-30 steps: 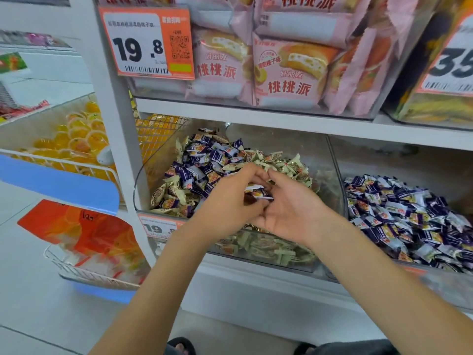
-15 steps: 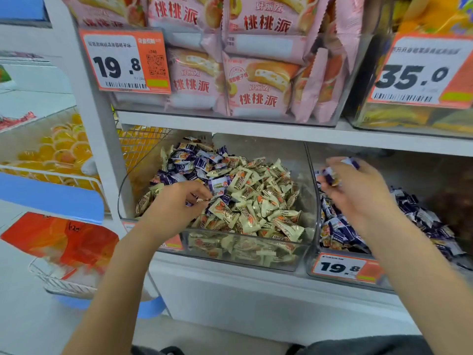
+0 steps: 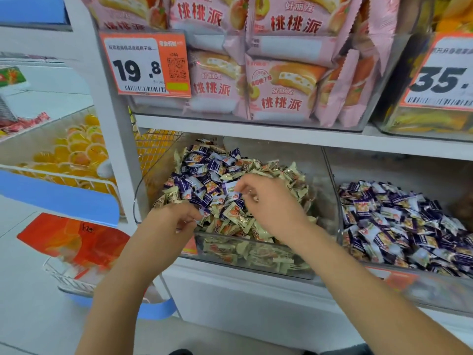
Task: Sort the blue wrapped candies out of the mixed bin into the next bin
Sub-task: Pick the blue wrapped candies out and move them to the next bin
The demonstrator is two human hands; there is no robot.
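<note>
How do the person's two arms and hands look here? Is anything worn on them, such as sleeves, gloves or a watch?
Both forearms are bare as far as the picture shows: no sleeves, no gloves, no watch or bracelet in view. The left hand is bare. On the right hand there seems to be a thin ring on one finger, though it is too small to be certain. Nails appear short and unpainted.
</note>
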